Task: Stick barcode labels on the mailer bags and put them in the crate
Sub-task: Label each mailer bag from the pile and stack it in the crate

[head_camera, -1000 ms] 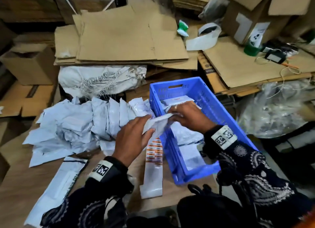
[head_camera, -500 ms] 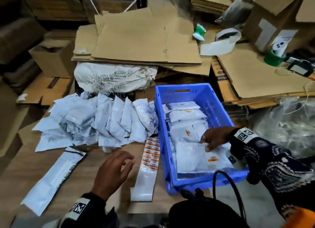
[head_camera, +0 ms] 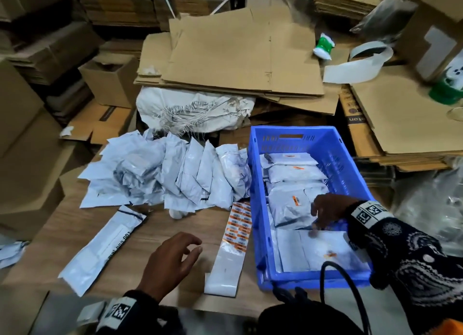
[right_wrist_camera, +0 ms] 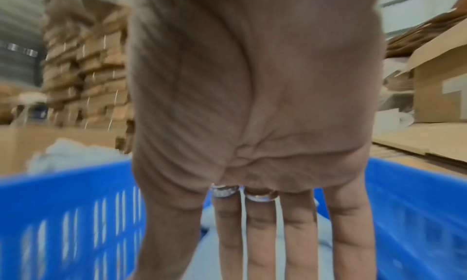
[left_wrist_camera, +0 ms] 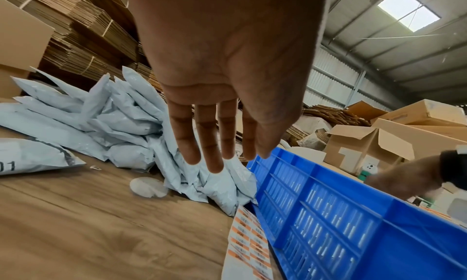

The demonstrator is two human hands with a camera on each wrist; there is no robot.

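A: Left hand (head_camera: 170, 262)?
B: Above the wooden tabletop (head_camera: 50, 237), palm down, fingers (left_wrist_camera: 202, 144) straight and slightly spread. Holding nothing. Just left of the label sheet (head_camera: 236, 230).

A: Label sheet position?
B: Flat on the table, long strip alongside the crate's left wall. Orange-and-white barcode labels on the far half, bare backing on the near half.

A: Right hand (head_camera: 330, 213)?
B: Inside the blue crate (head_camera: 258, 209), over the near half. In the right wrist view, fingers (right_wrist_camera: 298, 234) extended and pointing down onto the bags, two rings visible. No grasp seen; touching or just above the top bag, cannot tell which because of blur.

A: Crate contents?
B: Labelled mailer bags (head_camera: 290, 204), layered flat from far wall to near wall, small orange labels showing on several.

A: Unlabelled stock?
B: Pile of pale mailer bags (head_camera: 162, 174) on the table left of the crate, right edge of the pile touching the crate wall. One long flat mailer (head_camera: 102, 247) lying apart, nearer, to the left of the left hand.

A: Surroundings?
B: Flattened cardboard (head_camera: 238, 56) stacked behind the pile, white sack (head_camera: 190, 109) beneath it.
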